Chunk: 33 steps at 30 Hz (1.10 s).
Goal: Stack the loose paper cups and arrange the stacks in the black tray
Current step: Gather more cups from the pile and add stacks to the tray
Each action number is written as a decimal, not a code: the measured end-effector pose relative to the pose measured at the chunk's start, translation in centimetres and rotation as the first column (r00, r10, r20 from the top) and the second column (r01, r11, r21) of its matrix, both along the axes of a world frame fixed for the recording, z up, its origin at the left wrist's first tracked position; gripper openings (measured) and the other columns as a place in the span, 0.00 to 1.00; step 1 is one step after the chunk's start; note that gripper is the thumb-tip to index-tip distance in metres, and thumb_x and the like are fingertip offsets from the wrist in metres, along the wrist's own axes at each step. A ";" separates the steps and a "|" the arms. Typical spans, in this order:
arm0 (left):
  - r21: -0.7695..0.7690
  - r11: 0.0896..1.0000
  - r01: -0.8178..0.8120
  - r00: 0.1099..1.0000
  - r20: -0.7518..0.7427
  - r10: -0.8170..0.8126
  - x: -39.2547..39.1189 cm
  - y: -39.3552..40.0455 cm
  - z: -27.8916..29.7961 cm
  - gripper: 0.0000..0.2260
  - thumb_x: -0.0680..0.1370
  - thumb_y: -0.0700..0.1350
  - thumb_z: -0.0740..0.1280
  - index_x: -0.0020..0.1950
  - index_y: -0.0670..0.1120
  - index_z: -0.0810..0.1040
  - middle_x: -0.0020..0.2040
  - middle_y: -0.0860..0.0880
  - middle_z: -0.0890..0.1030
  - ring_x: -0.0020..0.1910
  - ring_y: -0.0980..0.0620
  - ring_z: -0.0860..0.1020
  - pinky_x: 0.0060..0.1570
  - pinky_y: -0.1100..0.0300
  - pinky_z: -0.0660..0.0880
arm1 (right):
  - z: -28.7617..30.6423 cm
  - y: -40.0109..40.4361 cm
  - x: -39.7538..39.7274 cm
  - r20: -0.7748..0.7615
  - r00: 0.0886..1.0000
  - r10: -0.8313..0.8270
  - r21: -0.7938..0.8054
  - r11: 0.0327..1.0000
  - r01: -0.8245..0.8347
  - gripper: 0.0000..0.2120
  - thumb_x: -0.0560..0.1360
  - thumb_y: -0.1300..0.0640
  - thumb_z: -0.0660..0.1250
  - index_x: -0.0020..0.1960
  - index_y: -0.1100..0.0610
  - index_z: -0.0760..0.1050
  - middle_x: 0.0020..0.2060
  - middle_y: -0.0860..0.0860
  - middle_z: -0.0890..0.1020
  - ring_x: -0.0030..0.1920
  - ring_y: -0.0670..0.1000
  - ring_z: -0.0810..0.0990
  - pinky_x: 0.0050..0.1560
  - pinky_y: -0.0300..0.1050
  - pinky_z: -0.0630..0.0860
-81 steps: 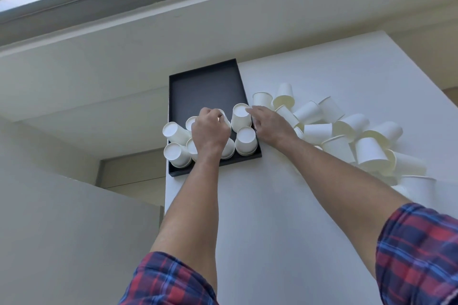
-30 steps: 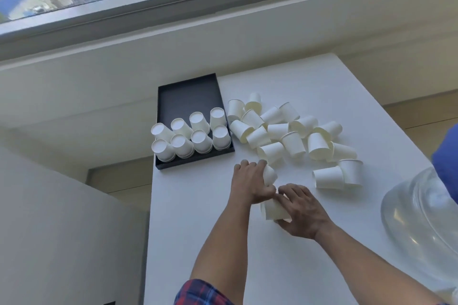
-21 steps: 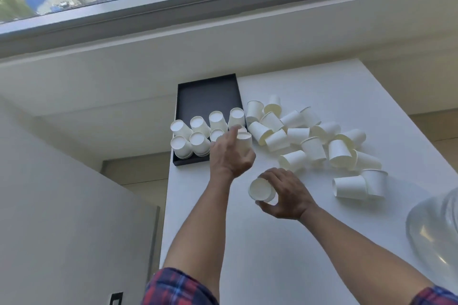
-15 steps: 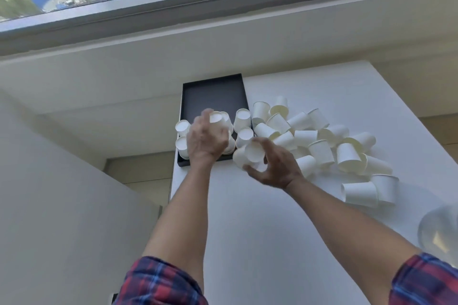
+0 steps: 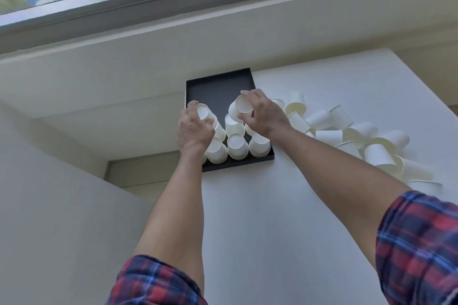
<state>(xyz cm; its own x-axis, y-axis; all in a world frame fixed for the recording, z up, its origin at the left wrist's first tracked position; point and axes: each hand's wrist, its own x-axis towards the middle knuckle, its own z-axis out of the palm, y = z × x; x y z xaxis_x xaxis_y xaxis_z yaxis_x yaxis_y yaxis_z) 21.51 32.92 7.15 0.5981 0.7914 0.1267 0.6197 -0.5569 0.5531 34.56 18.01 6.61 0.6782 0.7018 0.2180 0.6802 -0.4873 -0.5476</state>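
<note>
Right hand (image 5: 264, 114) around smooth conical paper cup (image 5: 240, 107)

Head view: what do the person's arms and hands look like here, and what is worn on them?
Both forearms are bare. The left hand and right hand wear no gloves, and no watch or ring is visible. Each arm ends in a plaid sleeve in red, navy and blue, pushed up toward the elbow: left sleeve, right sleeve.

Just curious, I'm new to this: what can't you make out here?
Head view only:
- Left cups in the tray: hidden by the left hand.
- Cups per stack: too small to count.
- Cup pile: its near end is behind the right arm.
</note>
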 end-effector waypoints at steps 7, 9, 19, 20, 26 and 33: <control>0.078 0.994 0.074 0.988 -0.143 -0.063 1.6 1.0 -1.6 0.20 0.79 0.49 0.67 0.70 0.47 0.71 0.64 0.44 0.73 0.59 0.42 0.75 0.53 0.47 0.76 | -1.9 3.0 -0.6 -0.025 0.997 -0.073 -0.087 0.994 0.071 0.22 0.75 0.47 0.68 0.65 0.50 0.65 0.60 0.48 0.77 0.48 0.58 0.80 0.46 0.52 0.75; 0.110 0.988 0.111 0.976 -0.198 -0.088 1.7 1.2 -2.2 0.19 0.79 0.49 0.68 0.69 0.46 0.73 0.64 0.44 0.73 0.59 0.42 0.76 0.55 0.46 0.76 | -2.5 3.4 -0.7 -0.028 0.997 -0.066 -0.104 0.993 0.063 0.20 0.76 0.48 0.67 0.64 0.51 0.66 0.60 0.49 0.76 0.48 0.59 0.79 0.46 0.51 0.75; 0.077 0.980 0.183 0.937 -0.316 -0.150 2.1 0.9 -3.0 0.12 0.73 0.30 0.60 0.34 0.43 0.71 0.41 0.47 0.70 0.40 0.42 0.72 0.29 0.57 0.60 | -4.0 4.1 -0.7 -0.024 0.999 0.032 -0.319 0.947 -0.038 0.19 0.77 0.68 0.56 0.63 0.57 0.76 0.61 0.50 0.72 0.58 0.55 0.76 0.51 0.54 0.78; 0.068 0.977 0.202 0.929 -0.329 -0.169 2.0 0.7 -3.0 0.13 0.71 0.29 0.59 0.31 0.44 0.64 0.37 0.49 0.67 0.37 0.43 0.68 0.27 0.56 0.56 | -4.2 4.0 -0.7 -0.044 0.998 0.055 -0.347 0.935 -0.066 0.22 0.76 0.68 0.56 0.66 0.56 0.75 0.63 0.50 0.73 0.61 0.55 0.74 0.53 0.54 0.77; 0.166 0.968 0.190 0.972 -0.168 -0.162 2.3 -1.6 -2.8 0.10 0.75 0.34 0.61 0.48 0.41 0.81 0.49 0.44 0.79 0.44 0.40 0.77 0.39 0.49 0.75 | -4.7 1.2 -1.1 0.064 0.992 0.110 -0.286 0.954 -0.087 0.25 0.74 0.66 0.58 0.69 0.53 0.72 0.63 0.50 0.78 0.62 0.56 0.74 0.58 0.55 0.74; 0.274 0.912 0.305 0.939 0.073 -0.336 2.9 -11.9 -4.1 0.05 0.75 0.39 0.66 0.40 0.40 0.79 0.38 0.42 0.78 0.36 0.38 0.75 0.36 0.47 0.72 | -7.3 -9.6 -4.9 0.329 0.927 -0.180 0.061 0.984 0.169 0.09 0.73 0.64 0.64 0.51 0.59 0.80 0.44 0.54 0.80 0.42 0.59 0.76 0.41 0.52 0.72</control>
